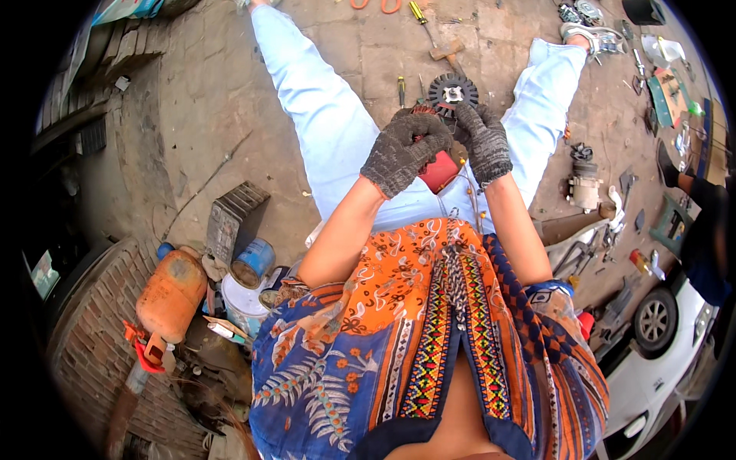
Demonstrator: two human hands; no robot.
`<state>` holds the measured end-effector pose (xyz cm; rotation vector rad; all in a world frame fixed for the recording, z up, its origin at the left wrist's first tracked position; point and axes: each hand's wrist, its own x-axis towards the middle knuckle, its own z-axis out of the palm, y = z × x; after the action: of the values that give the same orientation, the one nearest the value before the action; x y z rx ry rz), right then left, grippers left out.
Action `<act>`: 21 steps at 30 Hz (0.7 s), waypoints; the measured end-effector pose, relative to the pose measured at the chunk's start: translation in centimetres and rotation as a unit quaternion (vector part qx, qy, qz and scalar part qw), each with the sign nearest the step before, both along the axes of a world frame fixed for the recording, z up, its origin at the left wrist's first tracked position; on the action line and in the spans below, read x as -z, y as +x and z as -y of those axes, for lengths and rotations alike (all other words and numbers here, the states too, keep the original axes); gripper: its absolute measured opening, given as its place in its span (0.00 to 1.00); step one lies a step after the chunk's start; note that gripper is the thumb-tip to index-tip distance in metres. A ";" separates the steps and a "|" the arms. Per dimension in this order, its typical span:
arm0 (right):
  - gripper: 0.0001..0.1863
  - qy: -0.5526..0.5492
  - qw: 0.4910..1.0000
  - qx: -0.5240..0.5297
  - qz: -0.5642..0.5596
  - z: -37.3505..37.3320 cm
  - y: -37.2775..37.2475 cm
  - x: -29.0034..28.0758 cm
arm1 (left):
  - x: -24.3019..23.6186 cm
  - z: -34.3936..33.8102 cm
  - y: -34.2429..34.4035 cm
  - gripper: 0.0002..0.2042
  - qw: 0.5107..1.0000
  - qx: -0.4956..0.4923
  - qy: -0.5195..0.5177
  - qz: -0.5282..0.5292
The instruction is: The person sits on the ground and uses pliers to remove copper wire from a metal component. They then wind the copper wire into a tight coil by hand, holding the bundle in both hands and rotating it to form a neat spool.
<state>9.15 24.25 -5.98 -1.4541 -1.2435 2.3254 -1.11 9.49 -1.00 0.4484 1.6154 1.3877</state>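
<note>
I sit on the paving with my legs apart, wearing grey knit gloves. My left hand (406,149) is closed on a part with reddish windings (425,112), mostly hidden by the glove. My right hand (483,142) is closed at the lower right of a black toothed disc (452,90) with a silver centre, which seems joined to that part. A red object (441,170) lies in my lap below my hands, with a thin cable (475,201) beside it. Beyond the disc lie a hammer (447,51), a yellow screwdriver (417,11) and a smaller screwdriver (401,92).
An orange gas cylinder (172,295), a dark battery case (234,218), a blue can (253,261) and buckets are at my left. At my right are a metal compressor (584,189), scattered tools, a white car (659,360) and another person's dark-clothed leg (701,222).
</note>
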 end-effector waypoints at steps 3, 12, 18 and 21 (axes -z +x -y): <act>0.16 -0.137 0.988 0.029 -0.058 0.9 -0.5 0.0 | -0.1 -0.9 -0.1 0.06 1.000 0.004 -0.010 -0.011; 0.14 -0.219 0.958 0.031 -0.182 1.8 -1.2 -3.3 | -3.5 -1.7 -2.2 0.08 0.996 -0.029 0.061 0.060; 0.16 -0.145 0.952 -0.031 -0.267 2.0 -1.1 -4.9 | -3.5 -1.1 -2.7 0.09 0.963 -0.083 0.160 0.200; 0.15 -0.048 0.970 -0.051 -0.233 2.1 -0.8 -7.3 | -5.1 -0.7 -2.6 0.08 0.928 -0.094 0.229 0.278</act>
<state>8.33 22.17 1.29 -0.8011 -1.1011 2.6144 -3.73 10.23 4.15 0.1356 0.8856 1.8453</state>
